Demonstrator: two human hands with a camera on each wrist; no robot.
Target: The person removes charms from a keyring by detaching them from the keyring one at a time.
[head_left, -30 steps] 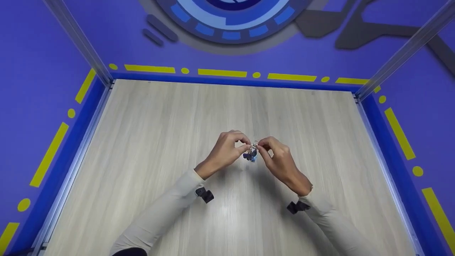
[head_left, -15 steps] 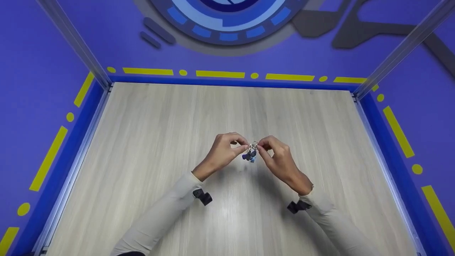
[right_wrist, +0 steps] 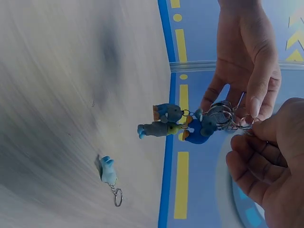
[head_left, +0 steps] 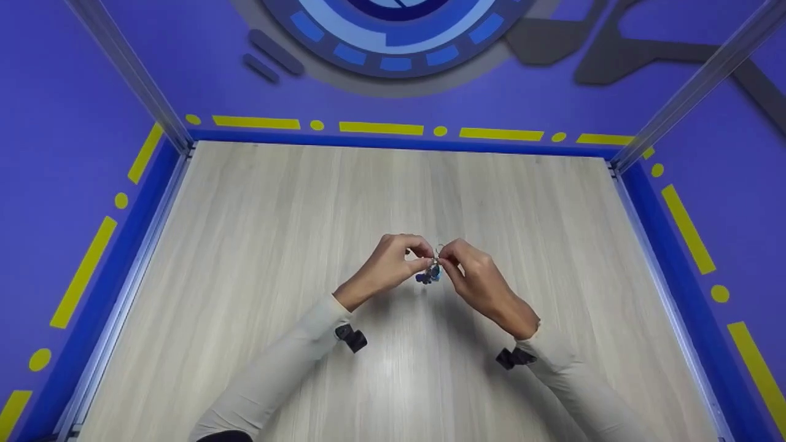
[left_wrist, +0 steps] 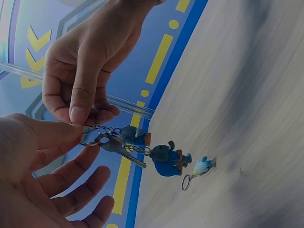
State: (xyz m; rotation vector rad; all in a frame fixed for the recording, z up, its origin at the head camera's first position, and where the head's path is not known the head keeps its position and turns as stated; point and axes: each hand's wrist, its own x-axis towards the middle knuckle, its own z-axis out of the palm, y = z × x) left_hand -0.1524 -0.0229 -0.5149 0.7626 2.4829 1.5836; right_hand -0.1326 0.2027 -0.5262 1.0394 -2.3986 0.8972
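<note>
In the head view, my left hand (head_left: 384,267) and right hand (head_left: 482,279) meet above the table, fingertips almost touching. Between them hangs a small key bunch with metal rings, a key (left_wrist: 124,151) and several figurine charms. One charm is a grey elephant in blue (left_wrist: 166,160); another is a slim grey figure (right_wrist: 156,129). Thumb and finger of my left hand pinch the bunch at its rings. My right hand pinches a thin split ring (right_wrist: 246,122) of the same bunch. Fingers partly cover where the rings join.
A separate light-blue figurine keychain (right_wrist: 108,171) with its own ring lies on the pale wooden table (head_left: 276,215) below the hands. Blue walls with yellow markings (head_left: 381,128) enclose the back and both sides. Metal posts (head_left: 700,86) stand at the corners.
Both hands have shifted slightly toward the person's body and the gap between their fingertips has narrowed. The key bunch has moved with them, still held between the two hands.
</note>
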